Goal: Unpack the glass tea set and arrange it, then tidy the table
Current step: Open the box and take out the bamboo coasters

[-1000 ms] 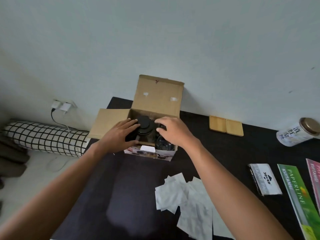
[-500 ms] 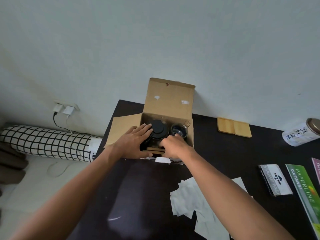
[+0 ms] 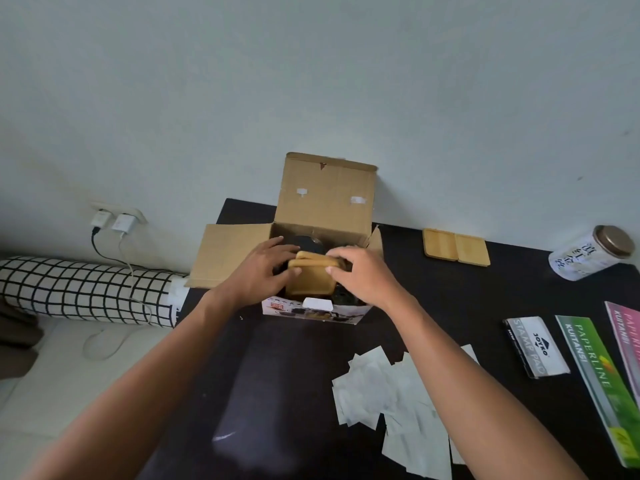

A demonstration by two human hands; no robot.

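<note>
- My left hand (image 3: 258, 271) and my right hand (image 3: 360, 271) both grip a small stack of wooden coasters (image 3: 310, 277), one hand on each side, fingers curled and pressed against the edges.
- The stack sits tilted over the open mouth of the cardboard box (image 3: 325, 199); its lower end looks level with the box's front rim.
- Behind the coasters, inside the box, I see the dark round lid of the teapot (image 3: 306, 242); the rest of the pot is hidden.
- The box stands at the far edge of the black table (image 3: 284, 375), its rear flap upright against the wall and its left flap folded outward.
- Two more wooden coasters (image 3: 455, 249) lie flat side by side near the wall, to the right of the box.
- A glass jar (image 3: 592, 252) with a metal lid lies on its side at the far right.
- White paper slips (image 3: 391, 403) are scattered near my right forearm, and a stamp pad box (image 3: 535, 346) lies beside paper packs (image 3: 599, 382).
</note>
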